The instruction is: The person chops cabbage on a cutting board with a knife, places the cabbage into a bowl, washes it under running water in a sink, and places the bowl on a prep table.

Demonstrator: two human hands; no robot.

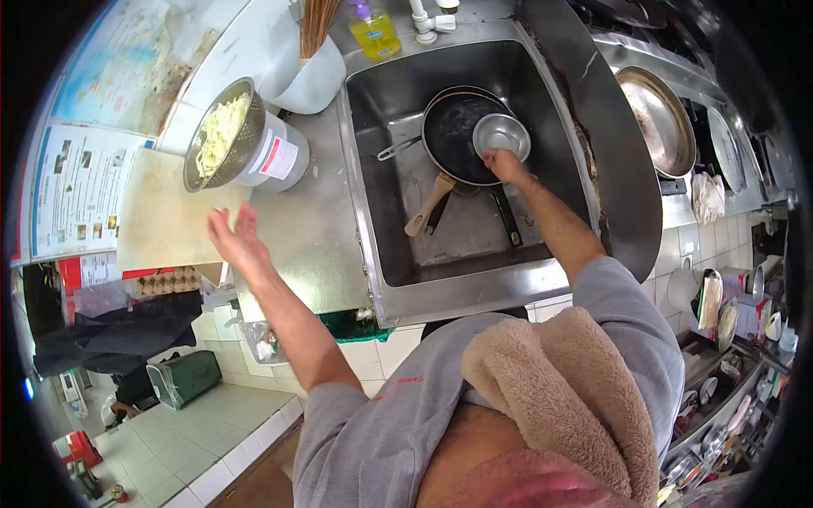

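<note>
My right hand (pixel 506 167) grips the rim of a small round metal bowl (pixel 500 134) over the sink. Under the bowl lies a black frying pan (pixel 447 127), its dark inside looking wet. Several pan handles, one of them a wooden-looking handle (pixel 429 206), stick out around it on the sink floor. My left hand (pixel 240 241) is raised over the counter with fingers apart, holding nothing. Just beyond it, a metal colander (pixel 242 161) of pale shredded vegetable (pixel 223 134), perhaps cabbage, leans tilted against a white labelled bucket (pixel 292 161).
The steel sink (pixel 364 203) has a raised rim. Behind it stand a yellow soap bottle (pixel 375 34) and a white tap (pixel 432 25). A white container (pixel 309 80) holds thin brown sticks. A cutting board (pixel 161 207) lies left; a large metal pan (pixel 656 118) sits right on the stove.
</note>
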